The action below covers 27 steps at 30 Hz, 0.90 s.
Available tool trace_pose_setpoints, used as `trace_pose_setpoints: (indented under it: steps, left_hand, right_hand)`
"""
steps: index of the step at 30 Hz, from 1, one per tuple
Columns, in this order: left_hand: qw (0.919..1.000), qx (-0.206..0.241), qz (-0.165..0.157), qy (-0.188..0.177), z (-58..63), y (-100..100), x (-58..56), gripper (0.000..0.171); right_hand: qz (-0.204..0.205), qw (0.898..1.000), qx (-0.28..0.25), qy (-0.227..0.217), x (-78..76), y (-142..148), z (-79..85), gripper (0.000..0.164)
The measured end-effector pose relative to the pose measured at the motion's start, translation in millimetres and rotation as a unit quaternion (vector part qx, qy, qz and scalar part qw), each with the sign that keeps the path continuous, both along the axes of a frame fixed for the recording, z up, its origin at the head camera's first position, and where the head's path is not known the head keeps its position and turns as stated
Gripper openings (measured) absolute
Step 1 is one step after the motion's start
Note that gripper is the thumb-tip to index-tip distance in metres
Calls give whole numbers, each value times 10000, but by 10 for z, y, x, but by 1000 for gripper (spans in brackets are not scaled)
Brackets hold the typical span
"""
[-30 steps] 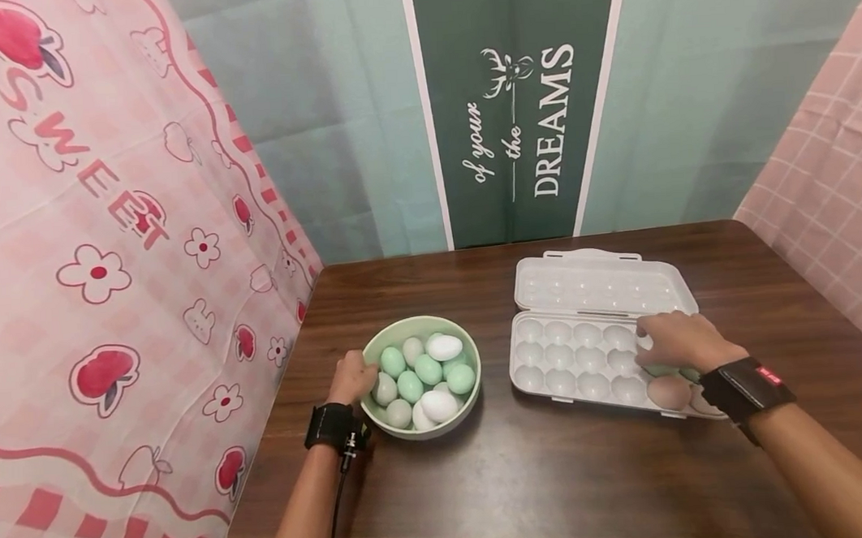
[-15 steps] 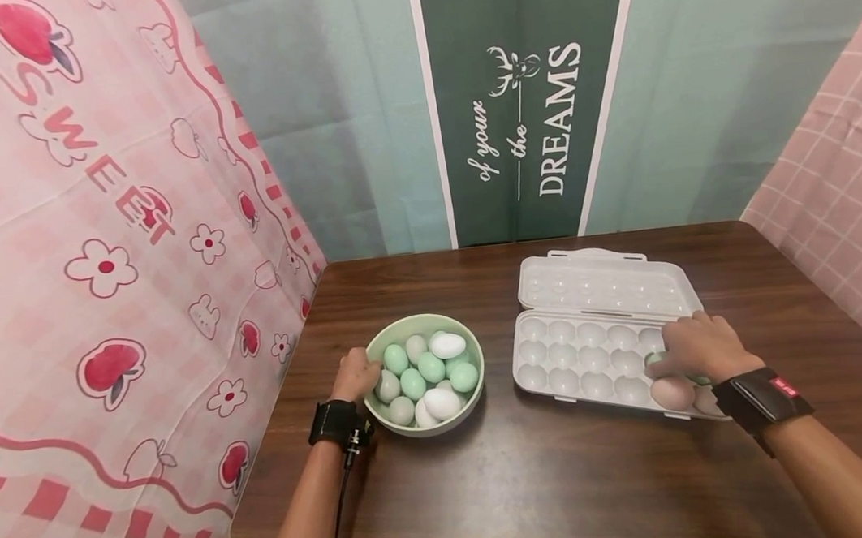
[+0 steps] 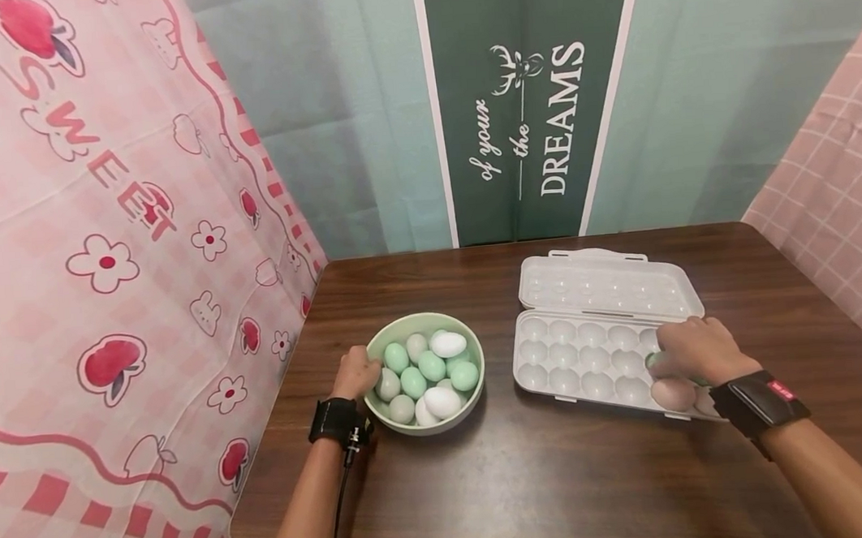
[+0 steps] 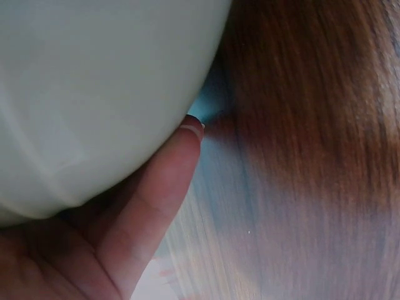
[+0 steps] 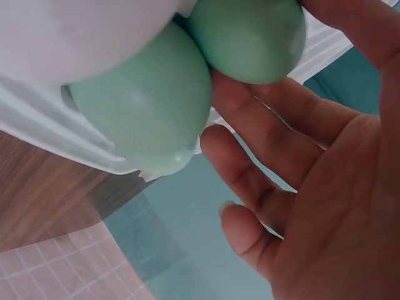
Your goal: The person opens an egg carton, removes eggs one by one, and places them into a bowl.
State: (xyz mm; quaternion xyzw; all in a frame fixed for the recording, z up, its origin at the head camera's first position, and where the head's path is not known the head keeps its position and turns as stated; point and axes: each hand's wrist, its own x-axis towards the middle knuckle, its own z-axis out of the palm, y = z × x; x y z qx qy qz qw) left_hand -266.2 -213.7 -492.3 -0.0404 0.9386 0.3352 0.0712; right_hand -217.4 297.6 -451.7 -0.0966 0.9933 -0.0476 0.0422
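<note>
My left hand (image 3: 356,374) grips the left rim of a pale green bowl (image 3: 478,380) filled with green, grey and white eggs. In the left wrist view, one finger (image 4: 153,206) lies along the outside of the bowl; the other fingers are mostly hidden. Over the right part of a white egg tray (image 3: 565,393), my right hand (image 3: 702,348) pinches a green egg (image 5: 250,40) between thumb and fingers. Another green egg (image 5: 147,103) sits beside it in the tray. A pale pinkish egg (image 3: 673,394) occupies the front row. My right hand covers some of the cups.
The tray's lid (image 3: 607,280) is folded open behind it. Both stand on a dark brown wooden table (image 3: 530,475). A patterned pink cloth (image 3: 139,276) hangs at the left, and a green printed curtain (image 3: 518,110) hangs behind the table.
My right hand has moved a little to the right over the tray with the green egg, then stayed nearly still. My left hand keeps its hold on the bowl.
</note>
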Motion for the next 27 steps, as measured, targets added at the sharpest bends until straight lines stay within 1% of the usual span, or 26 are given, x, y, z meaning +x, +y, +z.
trace_pose_setpoints:
  steps: [4,7,10,13,16,18,20,23,27]
  left_hand:
    - [10000,14,-9,25,7,-4,8,23]
    - [10000,-4,-6,34,7,-8,8,25]
    - [10000,-74,-13,44,8,-14,-1,24]
    - [9999,-126,-45,34,12,-17,-8,24]
    - [9999,-104,-99,-15,2,-16,-10,25]
    - [9999,-65,-105,-23,-3,-10,-9,26]
    - [9999,-48,-113,-13,-9,-6,-9,27]
    - [9999,-41,-111,-10,-8,-5,-5,28]
    - [10000,-15,-61,-34,4,-4,-4,29]
  right_hand:
    - [24,9997,-112,-210,4,-22,12,15]
    - [-117,9992,-227,-312,7,-43,4,14]
    - [-337,9981,-394,-340,1,-55,-7,18]
    - [-435,9972,-550,-265,-17,-45,3,25]
    - [-375,9967,-706,-160,-45,-5,19,31]
    - [-313,9962,-788,-203,-75,21,19,34]
    - [-199,9961,-832,-227,-110,35,11,31]
    - [-9,9968,-770,-195,-169,-5,4,32]
    - [354,9941,-1008,188,-246,-172,-17,34]
